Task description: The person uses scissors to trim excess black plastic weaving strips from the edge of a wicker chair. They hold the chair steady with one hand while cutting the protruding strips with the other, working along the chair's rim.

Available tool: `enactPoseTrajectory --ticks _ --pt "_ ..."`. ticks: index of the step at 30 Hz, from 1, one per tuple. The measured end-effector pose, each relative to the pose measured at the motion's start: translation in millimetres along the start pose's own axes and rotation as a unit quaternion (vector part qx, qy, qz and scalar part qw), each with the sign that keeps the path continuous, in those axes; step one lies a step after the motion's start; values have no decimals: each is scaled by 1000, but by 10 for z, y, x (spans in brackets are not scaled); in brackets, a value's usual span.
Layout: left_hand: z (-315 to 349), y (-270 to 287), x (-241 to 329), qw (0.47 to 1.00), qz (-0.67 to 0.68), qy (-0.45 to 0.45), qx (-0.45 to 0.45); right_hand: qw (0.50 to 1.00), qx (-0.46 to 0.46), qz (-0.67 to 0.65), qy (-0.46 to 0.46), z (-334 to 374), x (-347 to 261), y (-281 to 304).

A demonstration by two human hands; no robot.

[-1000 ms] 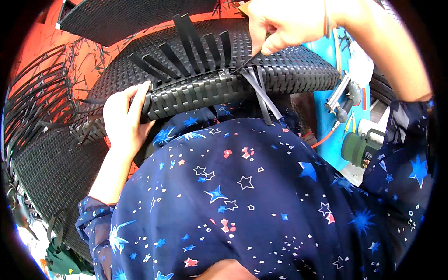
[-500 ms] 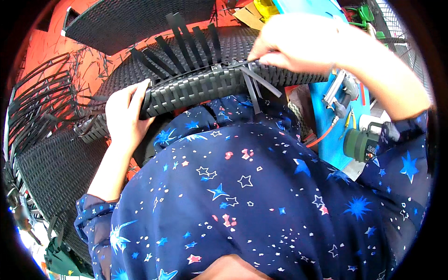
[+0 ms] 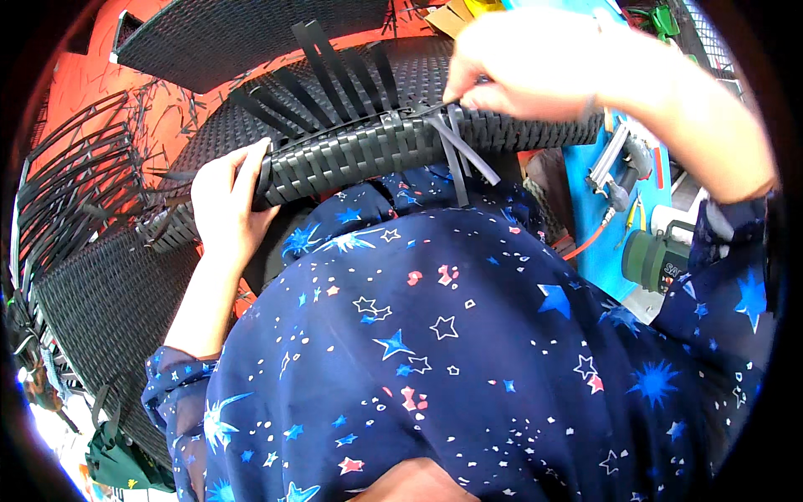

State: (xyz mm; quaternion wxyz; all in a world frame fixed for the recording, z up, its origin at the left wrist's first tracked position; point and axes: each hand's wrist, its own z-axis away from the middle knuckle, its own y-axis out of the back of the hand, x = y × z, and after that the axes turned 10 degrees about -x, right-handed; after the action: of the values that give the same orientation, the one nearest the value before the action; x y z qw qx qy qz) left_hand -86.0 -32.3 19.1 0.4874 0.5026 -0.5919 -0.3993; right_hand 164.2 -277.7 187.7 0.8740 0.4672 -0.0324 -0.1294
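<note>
A black woven rattan panel (image 3: 368,159) with a thick, rounded edge lies across my lap. My left hand (image 3: 227,201) grips its left end, thumb and fingers wrapped round the edge. At the right of the middle, my right hand (image 3: 493,79) pinches a thin black rattan strip (image 3: 431,110) that runs along the edge. Several loose flat strips (image 3: 335,75) stand up from the panel's far side. Two or three more strip ends (image 3: 458,159) hang toward me, just below my right hand.
On the right, a blue board (image 3: 598,243) carries a metal air tool (image 3: 615,167) with an orange hose, pliers (image 3: 633,219) and a dark green mug (image 3: 657,259). Black strips (image 3: 75,184) lie bundled at the left. Another woven panel (image 3: 226,42) stands beyond, on a red floor (image 3: 92,92) littered with scraps.
My right hand has shifted slightly, still pinching the strip. One hanging strip end now points more steeply downward. My left hand keeps its grip, and the view has moved a little.
</note>
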Motion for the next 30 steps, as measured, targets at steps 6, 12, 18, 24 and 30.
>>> enactPoseTrajectory --ticks 6,12,18,24,30 --pt "-35 60 38 1000 -3 -2 9 987 157 -17 23 324 -67 -541" --pt "-138 -2 -71 999 27 -24 1 981 184 -35 -43 374 -195 -688" --pt "-141 -18 -83 999 25 -27 14 974 216 -32 -56 396 -252 -792" --pt "-133 -45 -107 1000 22 -18 1 952 275 -123 -53 403 -282 -956" --pt "-178 -52 -121 999 25 -27 3 891 301 -328 -91 290 -519 -1549"
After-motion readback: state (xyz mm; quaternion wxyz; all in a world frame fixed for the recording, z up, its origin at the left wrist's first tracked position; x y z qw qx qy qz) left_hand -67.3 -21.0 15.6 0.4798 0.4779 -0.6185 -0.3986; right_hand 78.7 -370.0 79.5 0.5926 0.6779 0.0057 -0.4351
